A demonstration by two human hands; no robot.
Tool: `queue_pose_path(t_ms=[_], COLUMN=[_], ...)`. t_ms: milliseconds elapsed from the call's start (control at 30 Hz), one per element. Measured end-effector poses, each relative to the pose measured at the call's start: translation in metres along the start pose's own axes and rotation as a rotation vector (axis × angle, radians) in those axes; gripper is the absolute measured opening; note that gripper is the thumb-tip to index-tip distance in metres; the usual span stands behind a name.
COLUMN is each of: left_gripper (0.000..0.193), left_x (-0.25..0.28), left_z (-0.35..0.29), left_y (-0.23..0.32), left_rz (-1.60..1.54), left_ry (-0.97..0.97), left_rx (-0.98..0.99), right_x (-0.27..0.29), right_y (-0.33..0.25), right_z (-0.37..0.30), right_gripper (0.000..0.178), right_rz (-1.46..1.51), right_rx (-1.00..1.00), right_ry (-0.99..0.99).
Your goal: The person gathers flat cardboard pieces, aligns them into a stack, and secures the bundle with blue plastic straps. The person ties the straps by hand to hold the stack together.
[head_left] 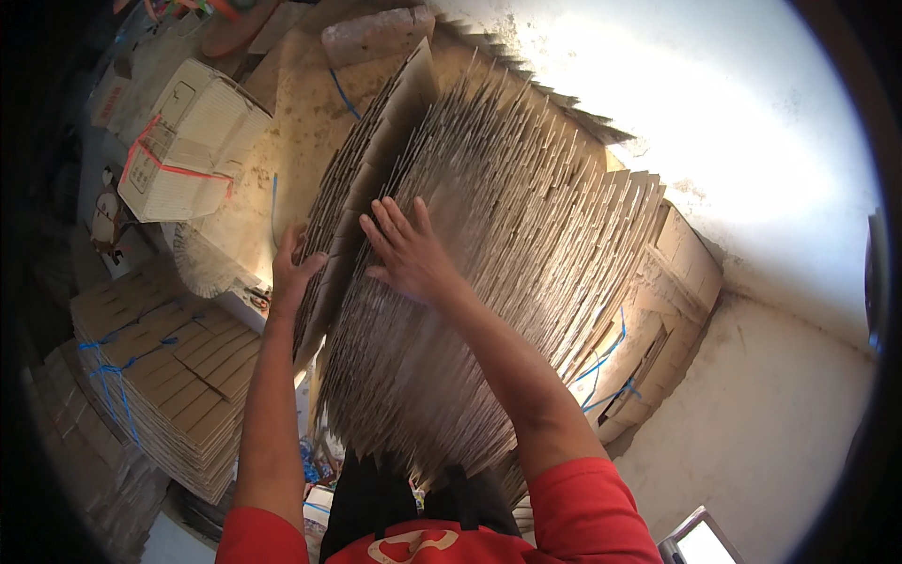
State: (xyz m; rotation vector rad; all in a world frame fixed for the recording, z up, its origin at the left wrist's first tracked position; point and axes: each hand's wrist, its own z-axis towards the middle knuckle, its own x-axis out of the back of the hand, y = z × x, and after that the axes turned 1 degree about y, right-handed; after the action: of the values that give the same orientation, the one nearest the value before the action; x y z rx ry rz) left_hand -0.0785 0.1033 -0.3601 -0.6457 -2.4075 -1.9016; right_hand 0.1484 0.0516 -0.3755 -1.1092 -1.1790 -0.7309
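Note:
A large stack of slotted cardboard sheets point(507, 216) stands on edge in front of me, edges facing up. Along its left side, a thinner bundle of cardboard sheets point(357, 179) leans slightly apart, with a dark gap between the two. My left hand point(297, 270) grips that bundle from its outer side, fingers curved and thumb over the upper edges. Across the gap, my right hand point(411, 252) lies on the left part of the large stack with its fingers spread. The undersides of both hands are hidden.
At the lower left lies a pile of flat cardboard point(188, 376) tied with blue string point(115, 371). A pale carton bundle point(193, 141) with red strapping sits at the upper left. More tied cardboard point(648, 329) rests at the right, beside a white wall point(780, 395).

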Motion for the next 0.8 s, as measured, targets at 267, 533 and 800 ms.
queue_pose_path(t_ms=[267, 533, 800], left_gripper=[0.076, 0.067, 0.070], left_x=[-0.012, -0.020, -0.041], left_z=[0.018, 0.039, -0.005], left_y=[0.000, 0.002, 0.011], left_rz=[0.497, 0.677, 0.915], left_ry=[-0.018, 0.077, -0.058], left_rx=[-0.004, -0.001, -0.139], right_x=[0.000, -0.003, -0.008], right_y=[0.001, 0.001, 0.003], right_z=[-0.001, -0.002, -0.003], right_gripper=[0.077, 0.077, 0.077], right_rz=[-0.023, 0.008, -0.001], right_rx=[0.012, 0.018, 0.001], right_ry=[0.010, 0.066, 0.030])
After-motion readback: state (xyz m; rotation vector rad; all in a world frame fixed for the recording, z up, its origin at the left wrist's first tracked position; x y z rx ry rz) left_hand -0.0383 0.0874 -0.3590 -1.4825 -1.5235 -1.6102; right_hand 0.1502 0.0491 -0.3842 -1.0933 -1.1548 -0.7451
